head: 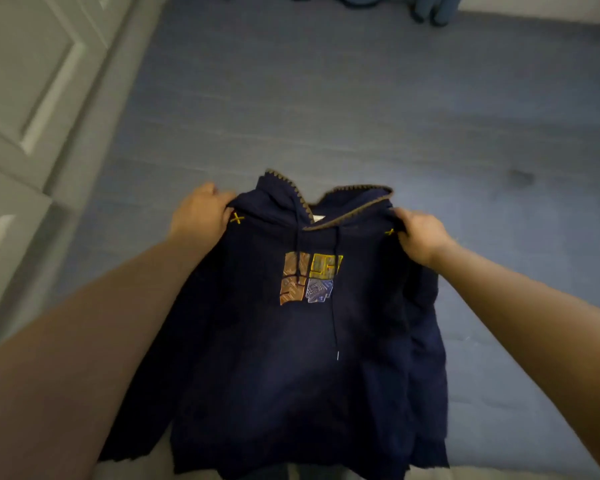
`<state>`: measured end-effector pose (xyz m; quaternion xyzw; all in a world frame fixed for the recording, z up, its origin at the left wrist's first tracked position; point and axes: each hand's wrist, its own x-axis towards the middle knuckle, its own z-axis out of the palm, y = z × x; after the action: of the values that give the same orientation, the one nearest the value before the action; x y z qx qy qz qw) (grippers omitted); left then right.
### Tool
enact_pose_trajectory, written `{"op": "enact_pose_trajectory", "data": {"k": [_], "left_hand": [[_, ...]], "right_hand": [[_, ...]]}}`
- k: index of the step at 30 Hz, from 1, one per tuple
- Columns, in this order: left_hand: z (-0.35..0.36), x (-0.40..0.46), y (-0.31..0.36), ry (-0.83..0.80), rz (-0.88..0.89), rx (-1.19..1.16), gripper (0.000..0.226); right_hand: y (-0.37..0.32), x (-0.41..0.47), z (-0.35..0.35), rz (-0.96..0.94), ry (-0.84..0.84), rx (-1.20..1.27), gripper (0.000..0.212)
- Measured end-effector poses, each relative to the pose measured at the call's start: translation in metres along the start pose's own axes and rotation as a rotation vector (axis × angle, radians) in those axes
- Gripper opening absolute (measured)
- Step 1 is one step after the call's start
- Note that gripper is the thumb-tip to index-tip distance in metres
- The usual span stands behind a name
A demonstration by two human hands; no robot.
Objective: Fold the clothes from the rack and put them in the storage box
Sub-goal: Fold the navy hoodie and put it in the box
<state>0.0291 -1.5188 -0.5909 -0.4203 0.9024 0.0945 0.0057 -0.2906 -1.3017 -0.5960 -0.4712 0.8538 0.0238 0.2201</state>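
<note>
Early stage by look of it: navy hoodie (291, 341) off rack but unfolded, held up at centre over blue-grey floor (361, 116), front with embroidered patch facing up. Folding and boxing left to do; no rack or storage box in sight. Left hand (199, 213) pinches left shoulder, fingers curled into cloth. Right hand (420, 234) grips right shoulder likewise. Panelled door (25, 98) far left.

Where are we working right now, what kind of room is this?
Probably a bedroom at home: a grey-blue bedcover spreads ahead, a panelled white door stands at the left, and both hands hold a navy hoodie over it.
</note>
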Motion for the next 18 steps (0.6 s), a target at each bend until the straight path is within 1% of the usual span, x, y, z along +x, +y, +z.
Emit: {"op": "enact_pose_trajectory", "data": {"k": [2,4,5,6,8,11,12,13,15,16,18], "left_hand": [[0.021,0.019,-0.004,0.059,0.033,0.131,0.018],[0.039,0.033,-0.003,0.091,0.016,0.208,0.014],[0.049,0.038,-0.002,0.084,-0.016,0.196,0.015],[0.062,0.043,-0.001,0.065,-0.065,0.149,0.015],[0.09,0.05,-0.001,0.052,-0.176,-0.047,0.017],[0.13,0.059,-0.002,-0.03,-0.451,-0.562,0.013],[0.145,0.066,-0.004,-0.045,-0.534,-0.687,0.013],[0.155,0.069,-0.005,-0.042,-0.576,-0.742,0.015],[0.172,0.076,-0.007,-0.052,-0.617,-0.782,0.023],[0.177,0.08,-0.008,-0.043,-0.623,-0.8,0.026],[0.186,0.091,-0.014,-0.012,-0.612,-0.835,0.028]], "right_hand": [[-0.002,0.024,0.015,0.054,0.075,-0.186,0.029],[-0.007,0.041,0.027,0.134,0.164,-0.299,0.023],[-0.01,0.048,0.034,0.18,0.195,-0.29,0.021],[-0.013,0.057,0.043,0.233,0.218,-0.24,0.02],[-0.016,0.069,0.059,0.358,0.225,-0.041,0.022],[-0.019,0.083,0.083,0.567,0.174,0.298,0.041],[-0.02,0.091,0.094,0.626,0.137,0.408,0.042],[-0.021,0.094,0.104,0.676,0.106,0.523,0.04],[-0.02,0.105,0.127,0.751,0.103,0.717,0.034],[-0.02,0.111,0.134,0.763,0.132,0.753,0.033],[-0.016,0.123,0.138,0.737,0.202,0.706,0.035]]}}
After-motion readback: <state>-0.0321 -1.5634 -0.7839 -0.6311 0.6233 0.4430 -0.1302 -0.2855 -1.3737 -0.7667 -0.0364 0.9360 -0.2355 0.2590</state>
